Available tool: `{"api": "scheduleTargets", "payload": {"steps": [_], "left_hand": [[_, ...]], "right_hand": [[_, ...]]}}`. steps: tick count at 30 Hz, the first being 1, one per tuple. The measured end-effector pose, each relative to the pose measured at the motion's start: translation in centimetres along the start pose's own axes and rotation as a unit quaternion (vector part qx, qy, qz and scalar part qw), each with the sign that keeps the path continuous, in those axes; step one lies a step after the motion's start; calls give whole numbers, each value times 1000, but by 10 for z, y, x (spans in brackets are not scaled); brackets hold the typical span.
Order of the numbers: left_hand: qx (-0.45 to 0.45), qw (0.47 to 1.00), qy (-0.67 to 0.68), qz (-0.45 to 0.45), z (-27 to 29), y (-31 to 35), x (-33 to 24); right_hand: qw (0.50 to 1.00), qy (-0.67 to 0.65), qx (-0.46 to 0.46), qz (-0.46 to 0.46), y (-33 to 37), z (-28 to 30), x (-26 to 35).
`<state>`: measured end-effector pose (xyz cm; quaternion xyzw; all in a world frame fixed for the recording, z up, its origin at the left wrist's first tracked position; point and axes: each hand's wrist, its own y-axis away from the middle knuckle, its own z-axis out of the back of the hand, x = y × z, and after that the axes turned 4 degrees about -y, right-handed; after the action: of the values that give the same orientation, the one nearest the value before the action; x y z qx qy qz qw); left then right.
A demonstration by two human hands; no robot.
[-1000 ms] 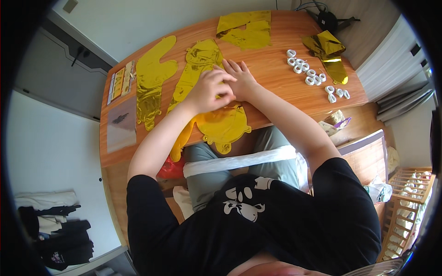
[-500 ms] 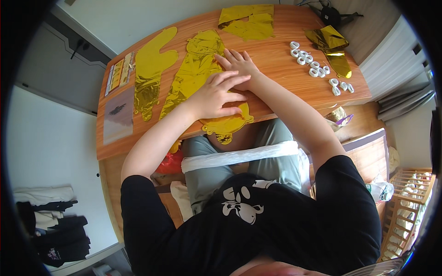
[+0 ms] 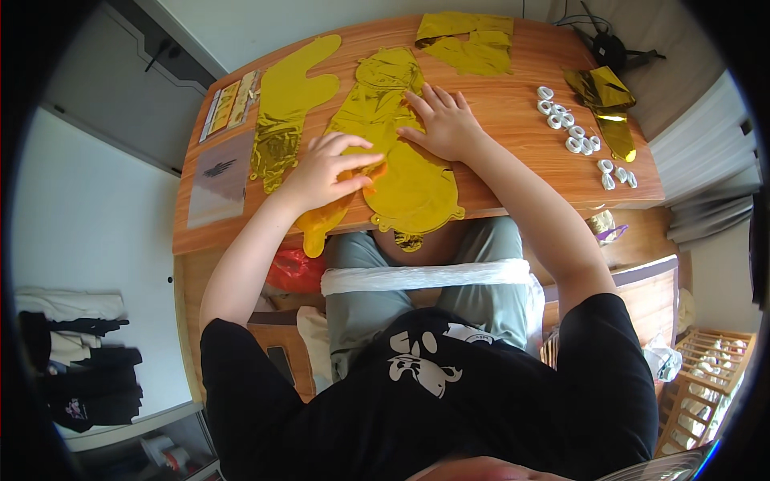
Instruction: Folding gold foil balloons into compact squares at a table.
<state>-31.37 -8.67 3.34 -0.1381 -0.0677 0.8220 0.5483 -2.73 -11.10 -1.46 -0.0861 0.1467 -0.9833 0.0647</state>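
A flat, uninflated gold foil balloon [image 3: 409,180] lies across the middle of the wooden table, its rounded end at the near edge. My right hand [image 3: 445,124] rests flat on its right side, fingers spread. My left hand [image 3: 333,164] is over the balloon's left side, fingers apart and slightly bent. Below that hand, an orange-tinted foil flap [image 3: 325,224] reaches past the table edge; whether it belongs to the same balloon is hidden. Another flat gold foil balloon [image 3: 293,100] lies to the left.
Farther back is a folded gold foil sheet [image 3: 473,44]. Several white ribbon rolls [image 3: 573,132] sit at right, beside crumpled gold foil [image 3: 605,96] and a black device [image 3: 609,50]. At left are a printed card [image 3: 228,104] and a clear plastic sleeve [image 3: 216,180].
My hands have moved apart: the left one shifted left off the balloon's middle, and the right one is now uncovered. The orange-tinted flap has come into sight. The whole view has shifted slightly.
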Motion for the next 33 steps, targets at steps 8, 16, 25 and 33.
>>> {"api": "scheduleTargets", "payload": {"steps": [8, 16, 25, 33], "left_hand": [[52, 998, 29, -1, -3, -13, 2], [7, 796, 597, 93, -5, -21, 9], [83, 996, 5, -34, 11, -20, -16], [104, 990, -9, -96, 12, -30, -24]], "right_hand": [[1000, 1, 19, -4, -2, 4, 4], [1000, 7, 30, -2, -3, 1, 0], [1000, -2, 19, -7, -1, 5, 6], [1000, 6, 21, -11, -1, 6, 4]]}}
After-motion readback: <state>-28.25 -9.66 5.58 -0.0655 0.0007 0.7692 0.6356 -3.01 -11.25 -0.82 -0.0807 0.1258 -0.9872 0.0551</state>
